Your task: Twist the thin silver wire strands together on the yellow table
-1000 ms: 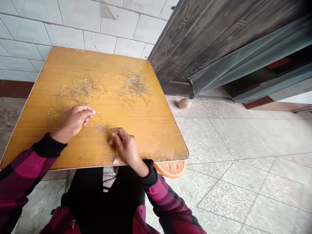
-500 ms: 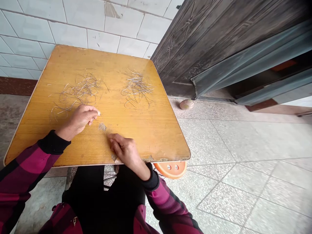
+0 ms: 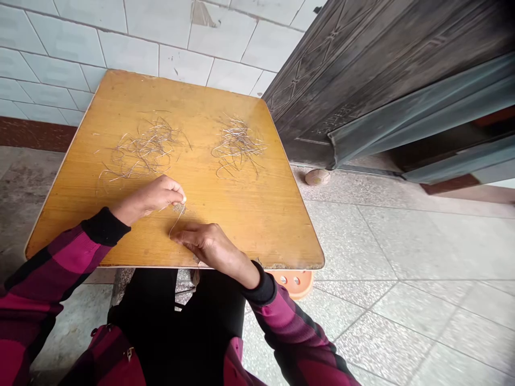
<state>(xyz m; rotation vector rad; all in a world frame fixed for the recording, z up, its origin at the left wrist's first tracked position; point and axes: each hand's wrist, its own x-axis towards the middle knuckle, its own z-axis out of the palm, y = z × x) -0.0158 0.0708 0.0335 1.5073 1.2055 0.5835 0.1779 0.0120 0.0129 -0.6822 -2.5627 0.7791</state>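
My left hand (image 3: 156, 196) is closed in a pinch above the near part of the wooden table (image 3: 257, 214). Between its thumb and finger is one end of a thin, pale wire (image 3: 177, 219). The wire runs down to the fingertips of my right hand (image 3: 212, 244), which pinch its lower end close to the tabletop. Beyond my left hand lies a loose, tangled pile of wires (image 3: 147, 147). A second, tighter pile of wires (image 3: 239, 142) lies farther right, apart from both hands.
White wall tiles (image 3: 132, 51) stand behind the table. To the right are a dark carved door (image 3: 317, 91) and a grey-green curtain (image 3: 382, 128). A roundish object (image 3: 317, 177) sits on the floor, and an orange stool (image 3: 300, 284) shows under the table's near edge.
The view has shifted slightly. My left hand has moved right and nearer to me, while my right fingertips have moved left across the table. The wire between them now shows more plainly.
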